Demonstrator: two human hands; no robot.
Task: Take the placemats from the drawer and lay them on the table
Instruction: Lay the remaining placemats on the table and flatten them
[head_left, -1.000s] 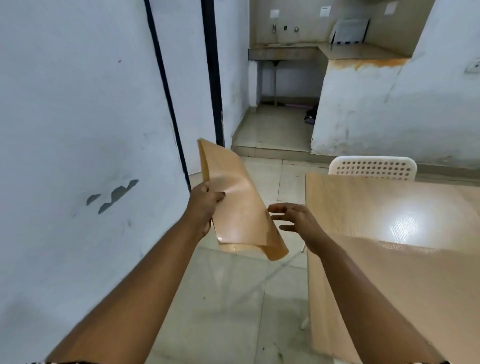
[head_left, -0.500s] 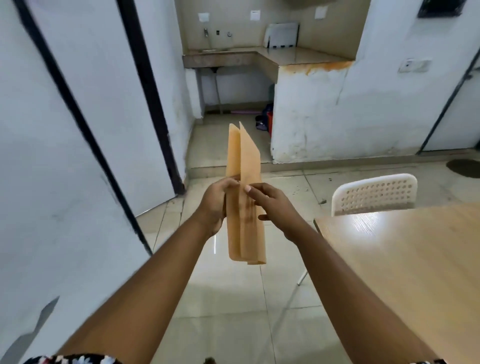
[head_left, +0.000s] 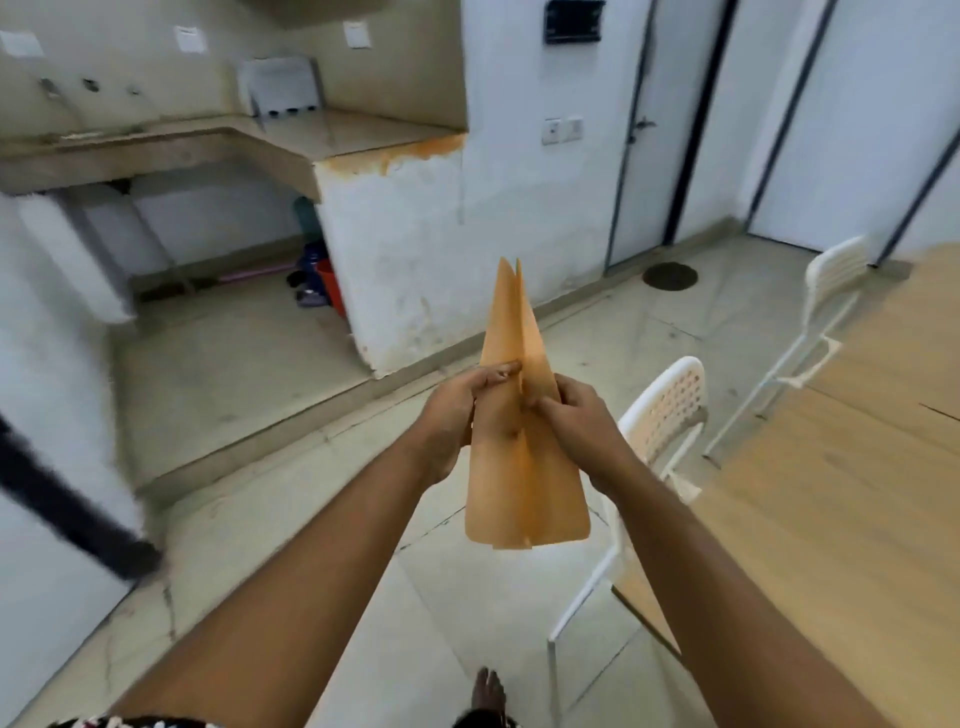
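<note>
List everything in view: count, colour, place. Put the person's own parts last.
placemats: a few sheets, exact count unclear, tan, held upright at centre
table: one, light wood, right
chairs: two, white, beside the table
counter: one, beige, upper left
door: one, pale, upper right
floor drain: one, dark, by the door
left hand: one, gripping the placemats
right hand: one, gripping the placemats
foot: one, bottom edge

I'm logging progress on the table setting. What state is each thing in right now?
Thin orange placemats: held upright in the air, sheets fanned apart, none laid yet.
Left hand: gripping the placemats.
Right hand: gripping the placemats.
Light wooden table: visible part bare.
Near white perforated plastic chair: at the table, unoccupied.
</note>
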